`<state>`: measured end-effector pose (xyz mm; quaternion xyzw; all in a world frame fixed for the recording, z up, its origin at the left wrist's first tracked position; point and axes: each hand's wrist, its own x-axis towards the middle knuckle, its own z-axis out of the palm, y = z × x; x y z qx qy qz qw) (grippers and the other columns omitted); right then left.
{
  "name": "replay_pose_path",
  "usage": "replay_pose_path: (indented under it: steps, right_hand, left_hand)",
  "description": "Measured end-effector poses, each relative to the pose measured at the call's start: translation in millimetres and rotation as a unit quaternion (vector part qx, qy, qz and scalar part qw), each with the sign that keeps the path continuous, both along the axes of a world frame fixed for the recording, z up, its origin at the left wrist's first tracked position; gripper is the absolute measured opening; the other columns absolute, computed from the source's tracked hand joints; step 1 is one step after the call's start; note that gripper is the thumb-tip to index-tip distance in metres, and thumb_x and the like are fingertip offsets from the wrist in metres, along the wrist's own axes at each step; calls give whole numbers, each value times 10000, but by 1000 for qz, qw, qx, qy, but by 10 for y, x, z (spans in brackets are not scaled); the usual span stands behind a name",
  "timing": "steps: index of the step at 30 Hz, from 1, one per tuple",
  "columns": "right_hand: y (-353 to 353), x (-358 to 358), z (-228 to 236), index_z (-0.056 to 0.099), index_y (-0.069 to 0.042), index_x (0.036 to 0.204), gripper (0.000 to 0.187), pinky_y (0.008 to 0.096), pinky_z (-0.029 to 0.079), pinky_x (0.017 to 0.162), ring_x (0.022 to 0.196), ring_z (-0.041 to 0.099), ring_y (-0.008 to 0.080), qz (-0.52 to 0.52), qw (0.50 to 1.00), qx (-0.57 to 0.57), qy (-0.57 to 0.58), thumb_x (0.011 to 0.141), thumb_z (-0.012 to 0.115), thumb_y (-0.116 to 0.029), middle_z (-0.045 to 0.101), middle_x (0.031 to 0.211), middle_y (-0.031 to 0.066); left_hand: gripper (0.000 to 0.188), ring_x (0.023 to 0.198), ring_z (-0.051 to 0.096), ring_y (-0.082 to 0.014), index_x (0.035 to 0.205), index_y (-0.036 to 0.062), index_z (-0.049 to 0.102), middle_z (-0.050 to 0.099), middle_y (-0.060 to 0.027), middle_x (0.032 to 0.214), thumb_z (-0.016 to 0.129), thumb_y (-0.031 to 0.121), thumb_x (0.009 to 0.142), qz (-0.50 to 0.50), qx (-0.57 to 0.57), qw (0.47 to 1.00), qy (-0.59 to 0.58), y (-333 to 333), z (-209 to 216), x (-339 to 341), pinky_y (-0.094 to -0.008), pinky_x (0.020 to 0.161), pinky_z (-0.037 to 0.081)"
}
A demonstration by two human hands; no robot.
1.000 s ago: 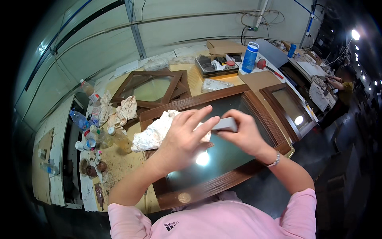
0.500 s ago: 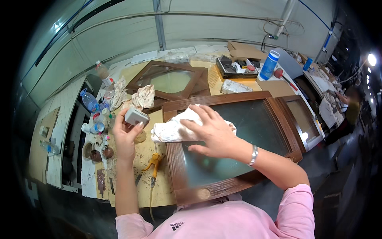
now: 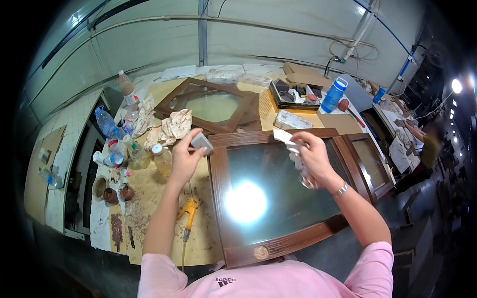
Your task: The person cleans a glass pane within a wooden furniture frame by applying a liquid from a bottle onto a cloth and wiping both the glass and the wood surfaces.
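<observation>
Ok, L hand (image 3: 185, 161) round grey block (image 3: 203, 143) nr framed glass panel (image 3: 293, 211), R hand (image 3: 316, 158) round white cloth (image 3: 297, 162) over it.

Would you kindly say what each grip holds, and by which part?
The left grip holds a grey block by its left end; the right grip holds a white cloth near its top.

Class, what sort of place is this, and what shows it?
Probably a woodworking or finishing workshop: a glazed wood-grained frame lies on the bench, near a yellow hose-fed gun and stained pots.
</observation>
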<state>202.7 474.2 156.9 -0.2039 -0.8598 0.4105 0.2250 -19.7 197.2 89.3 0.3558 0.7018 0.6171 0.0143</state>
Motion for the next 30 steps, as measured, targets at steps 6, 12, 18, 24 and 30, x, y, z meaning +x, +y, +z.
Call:
replay_pose_path:
  steps: [6,12,18,24,30]
  right_hand:
    - [-65,-882,-140,712,-142,1092,239,438,503,920,1090,620,329,58,941,311,-120,893,620,-238,667,1138,111]
    - [-2,-984,-254,700,-117,1153,425,467,485,951,1138,577,355,105,914,344,-188,921,624,-465,675,1134,140]
    - [-153,-975,-264,699,-115,1157,424,460,496,940,1134,559,343,104,910,360,-176,913,629,-455,676,1120,125]
    - [-99,-858,-322,678,-139,1211,417,442,500,938,1160,547,322,109,909,375,-149,922,636,-437,615,1170,110]
    - [-187,-982,-332,682,-141,1194,410,454,494,932,1160,550,315,133,912,363,-138,913,646,-438,613,1171,117]
  left_hand:
    - [507,943,652,-160,1300,40,598,673,-82,1102,678,-43,806,50,-50,996,49,234,37,-595,-302,847,526]
    - [500,929,639,-128,1300,31,596,664,-59,1067,685,-48,814,-3,-13,999,45,155,-73,-328,-293,846,528]
    - [463,965,615,-119,1274,23,599,641,-35,1101,709,-23,827,27,95,993,-72,193,-83,-482,-280,845,522]
    - [401,929,617,-109,1216,16,615,649,-28,1037,723,-4,830,-133,6,984,-118,-260,-7,-56,-265,831,520]
    - [378,902,625,-102,1193,15,627,664,-27,1008,749,43,836,9,46,994,-103,-141,-142,-193,-270,830,526]
